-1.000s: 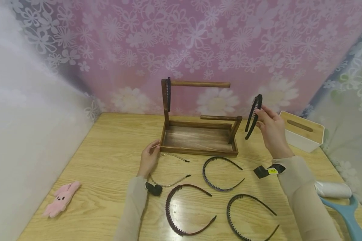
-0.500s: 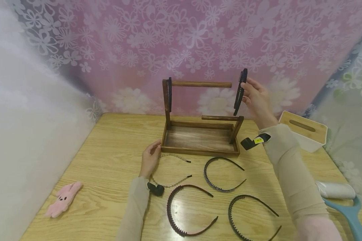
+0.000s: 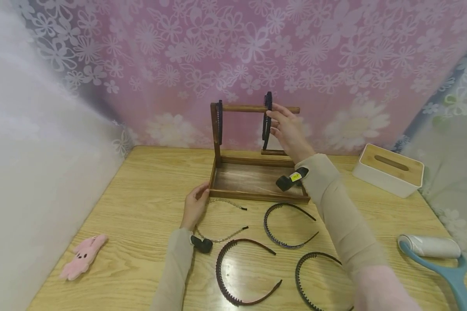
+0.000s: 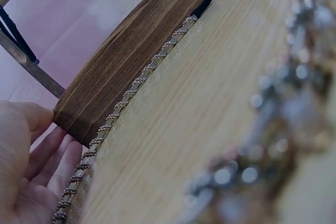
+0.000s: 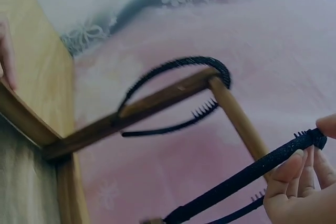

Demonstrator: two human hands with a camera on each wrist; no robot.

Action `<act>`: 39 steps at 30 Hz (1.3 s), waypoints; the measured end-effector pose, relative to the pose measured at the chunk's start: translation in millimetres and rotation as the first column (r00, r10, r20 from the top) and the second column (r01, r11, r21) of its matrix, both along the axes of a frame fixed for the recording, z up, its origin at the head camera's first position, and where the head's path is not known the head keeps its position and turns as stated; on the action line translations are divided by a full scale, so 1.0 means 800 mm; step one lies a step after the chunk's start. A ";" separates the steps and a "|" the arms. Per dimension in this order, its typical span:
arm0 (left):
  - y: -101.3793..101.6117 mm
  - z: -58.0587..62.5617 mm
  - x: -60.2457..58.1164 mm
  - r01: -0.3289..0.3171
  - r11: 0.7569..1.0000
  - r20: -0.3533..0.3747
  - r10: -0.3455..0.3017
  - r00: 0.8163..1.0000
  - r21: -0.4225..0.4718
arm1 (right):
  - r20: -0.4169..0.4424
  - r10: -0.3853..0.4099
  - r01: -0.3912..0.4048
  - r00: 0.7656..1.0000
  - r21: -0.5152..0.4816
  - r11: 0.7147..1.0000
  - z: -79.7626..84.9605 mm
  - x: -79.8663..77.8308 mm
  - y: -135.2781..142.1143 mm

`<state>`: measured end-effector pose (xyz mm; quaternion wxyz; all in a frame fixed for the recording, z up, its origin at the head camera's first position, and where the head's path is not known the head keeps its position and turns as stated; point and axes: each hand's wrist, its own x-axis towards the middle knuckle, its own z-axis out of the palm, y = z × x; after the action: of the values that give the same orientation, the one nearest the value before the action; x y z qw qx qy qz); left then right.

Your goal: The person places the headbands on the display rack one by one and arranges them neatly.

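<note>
My right hand (image 3: 292, 131) pinches a black toothed headband (image 3: 267, 123) near its top, at the upper rod (image 3: 241, 108) of a dark wooden rack (image 3: 257, 195). The headband's two ends point down, one to each side of the rod. Another black headband (image 5: 173, 64) hangs on the rod against the tall post. With thumb and fingertips, my left hand (image 3: 194, 205) grips the front left corner of the rack's tray. A beaded headband (image 4: 131, 90) lies on the table right beside that hand, partly hidden by it in the head view.
Nearer me lie a bluish toothed headband (image 3: 270, 233), a dark red one (image 3: 219, 268) and a dark one (image 3: 299, 280) partly under my right arm. A pink plush toy (image 3: 81, 257) is at left. A tissue box (image 3: 389, 168) and a blue-handled lint roller (image 3: 432, 247) are at right.
My right hand has carried the black headband up and leftward from the rack's right side to the upper rod. My left hand has stayed at the tray's corner.
</note>
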<state>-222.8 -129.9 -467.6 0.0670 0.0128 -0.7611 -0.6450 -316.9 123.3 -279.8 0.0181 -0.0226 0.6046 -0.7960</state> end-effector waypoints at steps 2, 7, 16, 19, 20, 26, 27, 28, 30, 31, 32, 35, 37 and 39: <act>0.000 -0.001 0.000 0.004 1.000 0.000 -0.004 1.000 0.000 | 0.009 0.034 -0.034 0.999 0.030 0.999 -0.003 -0.003 -0.012; -0.001 -0.001 0.000 0.012 1.000 0.005 -0.012 1.000 0.003 | 0.035 0.112 -0.116 0.993 0.148 0.982 -0.009 -0.003 -0.035; -0.002 0.002 0.000 0.004 1.000 0.020 -0.005 1.000 0.003 | 0.059 0.083 -0.088 0.995 0.076 0.993 -0.014 -0.013 -0.082; -0.001 0.003 0.000 0.000 1.000 0.013 0.000 1.000 -0.002 | 0.067 0.071 -0.075 0.995 0.057 0.996 -0.015 -0.018 -0.091; -0.001 0.003 0.000 -0.001 1.000 0.011 0.001 1.000 -0.008 | 0.067 0.073 -0.078 0.995 0.064 0.995 -0.016 -0.019 -0.092; -0.001 -0.010 -0.007 -0.002 1.000 0.018 0.002 1.000 -0.016 | 0.082 0.105 -0.115 0.991 0.129 0.985 -0.024 -0.020 -0.094; -0.001 -0.016 -0.010 -0.002 1.000 0.018 0.002 1.000 -0.012 | 0.082 0.105 -0.116 0.991 0.130 0.985 -0.026 -0.019 -0.094; -0.002 -0.022 -0.013 -0.003 1.000 0.018 0.004 1.000 -0.008 | 0.080 0.105 -0.115 0.991 0.130 0.985 -0.027 -0.019 -0.093; -0.003 -0.034 -0.019 -0.011 1.000 0.019 0.011 1.000 -0.002 | 0.070 0.109 -0.117 0.992 0.123 0.986 -0.031 -0.018 -0.091; -0.004 -0.039 -0.022 -0.015 1.000 0.018 0.015 1.000 0.001 | 0.065 0.113 -0.120 0.992 0.120 0.985 -0.033 -0.017 -0.089; -0.004 -0.042 -0.024 -0.018 1.000 0.013 0.018 1.000 0.001 | 0.061 0.119 -0.126 0.991 0.124 0.984 -0.035 -0.016 -0.088; -0.006 -0.044 -0.026 -0.023 1.000 0.010 0.023 1.000 -0.002 | 0.063 0.138 -0.147 0.988 0.161 0.976 -0.045 -0.014 -0.082; -0.006 -0.044 -0.025 -0.022 1.000 0.006 0.023 1.000 -0.014 | 0.069 0.159 -0.170 0.985 0.208 0.963 -0.053 -0.009 -0.077; -0.007 -0.044 -0.025 -0.024 0.999 0.004 0.024 1.000 -0.022 | 0.077 0.180 -0.194 0.981 0.243 0.950 -0.062 -0.004 -0.073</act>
<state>-242.7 -135.7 -502.8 0.0731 0.0227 -0.7680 -0.6358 -319.9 64.9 -329.6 0.1123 -0.0560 0.6944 -0.7086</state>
